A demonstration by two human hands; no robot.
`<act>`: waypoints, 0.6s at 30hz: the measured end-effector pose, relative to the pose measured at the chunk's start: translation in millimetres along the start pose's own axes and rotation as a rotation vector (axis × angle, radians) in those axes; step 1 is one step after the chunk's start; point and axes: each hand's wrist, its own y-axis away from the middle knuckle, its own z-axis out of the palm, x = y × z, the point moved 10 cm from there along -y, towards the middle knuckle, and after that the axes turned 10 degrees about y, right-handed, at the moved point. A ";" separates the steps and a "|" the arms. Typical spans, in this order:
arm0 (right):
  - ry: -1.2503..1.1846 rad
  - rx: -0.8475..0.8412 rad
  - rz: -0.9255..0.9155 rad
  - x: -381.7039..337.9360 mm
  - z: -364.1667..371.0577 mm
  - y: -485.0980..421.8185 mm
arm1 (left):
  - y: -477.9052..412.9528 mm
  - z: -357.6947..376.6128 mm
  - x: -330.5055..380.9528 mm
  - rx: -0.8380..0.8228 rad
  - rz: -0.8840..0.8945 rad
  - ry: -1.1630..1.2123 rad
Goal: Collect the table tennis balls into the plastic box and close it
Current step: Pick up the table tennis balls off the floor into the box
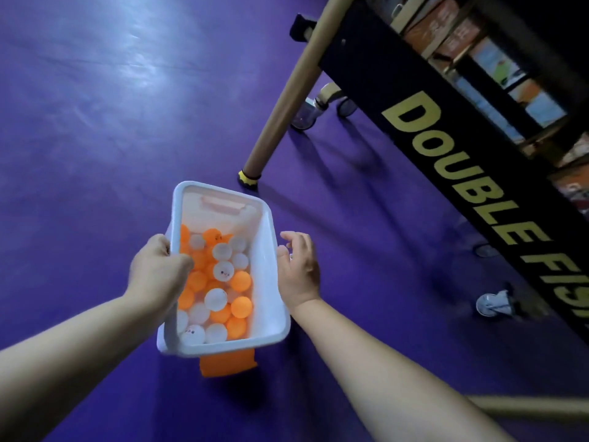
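You have one view, worn on your head, looking forward and steeply down at the floor (95,154). It sits close above the plastic box (267,250), tilted so the table panel (366,65) slants down the right.

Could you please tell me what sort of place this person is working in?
Most likely a table tennis hall or club. The black table panel with gold DOUBLE lettering stands on a tan leg over purple sports flooring, and the left hand grips a plastic box of orange and white balls.
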 end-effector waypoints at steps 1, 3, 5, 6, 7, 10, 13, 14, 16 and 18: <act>0.002 0.003 0.052 16.4 1.4 -2.3 | -1.3 6.6 -3.1 0.000 -0.002 0.006; 0.018 0.000 0.154 47.4 4.9 -8.1 | -5.8 18.9 -5.7 -0.011 -0.002 0.020; 0.030 0.001 0.231 73.6 8.9 -14.3 | -11.5 27.2 -7.6 -0.029 -0.005 0.030; 0.031 0.011 0.264 84.6 10.6 -18.1 | -15.1 30.1 -9.1 -0.038 -0.007 0.034; 0.036 0.016 0.291 94.7 13.3 -22.4 | -18.3 32.1 -10.3 -0.045 -0.007 0.034; 0.090 -0.059 0.326 116.1 31.6 -38.3 | -28.7 35.4 -14.4 -0.051 -0.008 0.029; 0.209 -0.250 0.290 126.7 63.5 -49.8 | -37.0 38.0 -19.0 -0.061 -0.022 0.054; 0.244 -0.318 0.268 127.3 74.7 -51.0 | -39.2 38.4 -20.9 -0.066 -0.030 0.066; 0.321 -0.417 0.206 125.9 92.5 -52.3 | -42.3 38.0 -24.9 -0.069 -0.042 0.085; 0.369 -0.488 0.191 128.9 105.0 -49.5 | -44.0 37.5 -28.3 -0.068 -0.046 0.096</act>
